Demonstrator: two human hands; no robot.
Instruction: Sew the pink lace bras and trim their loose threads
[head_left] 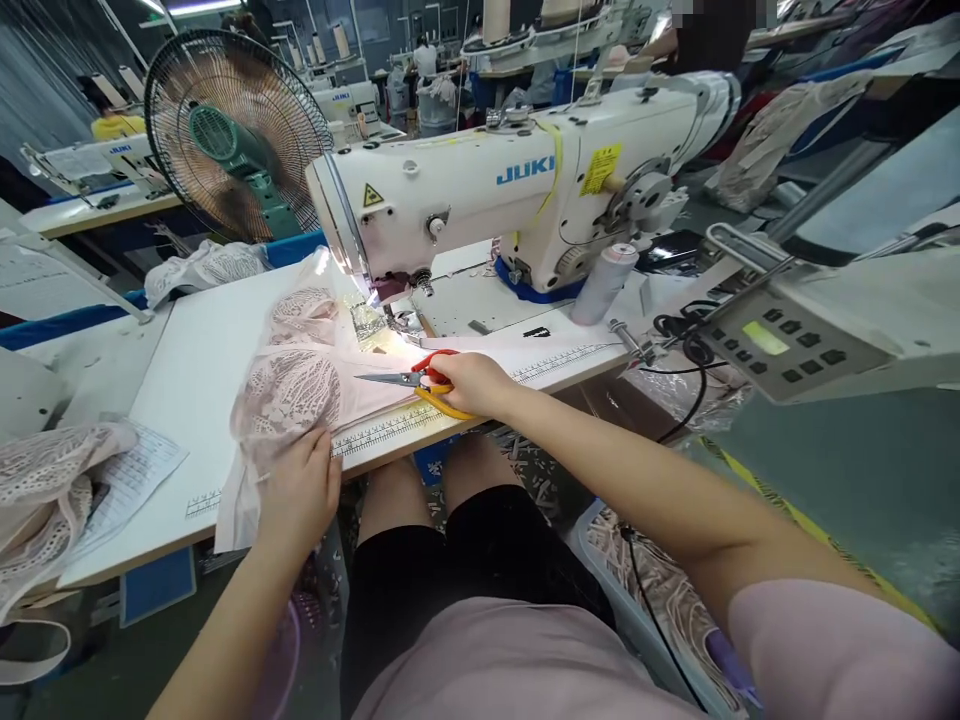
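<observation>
My right hand (472, 383) is closed on a pair of scissors (409, 379) with red and yellow handles, the blades pointing left over a pink lace garment (296, 385). The lace lies on the white sewing table (195, 370), reaching up to the needle area of a white JUKI sewing machine (495, 190). My left hand (300, 490) presses on the lace's lower edge at the table's front rim, fingers curled over the fabric. A printed ruler strip (390, 428) runs along the table edge between my hands.
A standing fan (232, 135) is at the back left. More lace (41, 480) and a printed sheet (131, 475) lie at the left. A thread cone (606, 283) stands by the machine, a control panel (780, 345) sits to the right, and a bin of fabric (660, 590) is below.
</observation>
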